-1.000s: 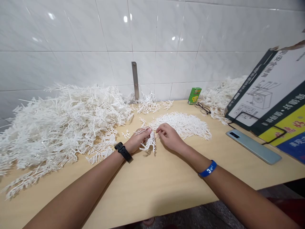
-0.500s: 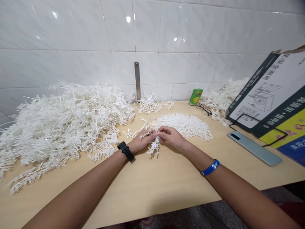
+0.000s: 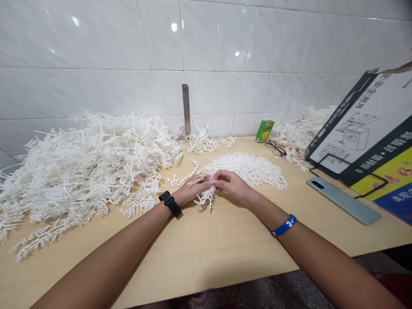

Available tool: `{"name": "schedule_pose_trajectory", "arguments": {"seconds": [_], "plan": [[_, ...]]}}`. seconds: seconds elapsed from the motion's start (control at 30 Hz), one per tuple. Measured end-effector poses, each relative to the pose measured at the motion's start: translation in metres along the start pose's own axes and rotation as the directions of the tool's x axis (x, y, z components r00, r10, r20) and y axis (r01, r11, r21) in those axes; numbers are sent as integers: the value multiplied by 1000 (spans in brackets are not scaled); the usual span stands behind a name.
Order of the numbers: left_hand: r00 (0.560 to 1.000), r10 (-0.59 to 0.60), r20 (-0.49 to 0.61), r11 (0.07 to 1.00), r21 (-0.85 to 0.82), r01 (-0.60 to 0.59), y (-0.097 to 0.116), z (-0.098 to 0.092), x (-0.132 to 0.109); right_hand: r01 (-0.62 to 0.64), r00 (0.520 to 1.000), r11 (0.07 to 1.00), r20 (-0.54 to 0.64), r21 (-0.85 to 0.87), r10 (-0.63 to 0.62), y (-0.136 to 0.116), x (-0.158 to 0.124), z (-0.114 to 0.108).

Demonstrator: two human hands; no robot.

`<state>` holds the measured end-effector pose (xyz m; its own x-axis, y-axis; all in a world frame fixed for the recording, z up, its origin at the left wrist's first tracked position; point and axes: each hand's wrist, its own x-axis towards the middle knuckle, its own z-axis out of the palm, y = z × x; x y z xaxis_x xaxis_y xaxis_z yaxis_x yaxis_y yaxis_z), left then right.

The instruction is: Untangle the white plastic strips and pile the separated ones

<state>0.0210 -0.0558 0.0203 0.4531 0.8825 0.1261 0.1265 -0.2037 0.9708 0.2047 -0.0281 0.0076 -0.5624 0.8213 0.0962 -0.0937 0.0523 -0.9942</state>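
Note:
My left hand (image 3: 192,191) and my right hand (image 3: 230,183) meet fingertip to fingertip over the wooden table (image 3: 206,253). Both pinch a white plastic sprue strip (image 3: 207,196), a comb-like piece whose thin prongs hang down toward the table between the hands. A black watch sits on my left wrist and a blue band on my right. Just behind the hands lies a flat heap of small loose white sticks (image 3: 249,167). A very large tangled pile of white sprue strips (image 3: 83,163) fills the table's left side.
A grey phone (image 3: 343,200) lies at the right, by a leaning printed cardboard box (image 3: 370,133). Glasses (image 3: 275,148) and a small green carton (image 3: 264,130) rest near the tiled wall. More white strips are heaped at the back right (image 3: 298,131) and beside a metal bracket (image 3: 186,109).
My hands have come together, and the right hand has closed onto the strip held by the left. The strip sits slightly higher and farther right than a second ago.

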Motion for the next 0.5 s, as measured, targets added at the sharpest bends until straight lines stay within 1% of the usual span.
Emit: {"name": "schedule_pose_trajectory", "arguments": {"seconds": [0.23, 0.37, 0.5], "plan": [[1000, -13, 16, 1000, 25, 13, 1, -1, -1, 42, 999, 995, -22, -92, -44, -5, -1, 2], [999, 38, -6, 991, 126, -37, -2, -4, 1, 68, 997, 977, -31, -201, -75, -2, 0, -1], [999, 47, -25, 983, 179, -42, -4, -5, 3, 68, 997, 978, -20, -195, -74, 0, 1, -3]]}}
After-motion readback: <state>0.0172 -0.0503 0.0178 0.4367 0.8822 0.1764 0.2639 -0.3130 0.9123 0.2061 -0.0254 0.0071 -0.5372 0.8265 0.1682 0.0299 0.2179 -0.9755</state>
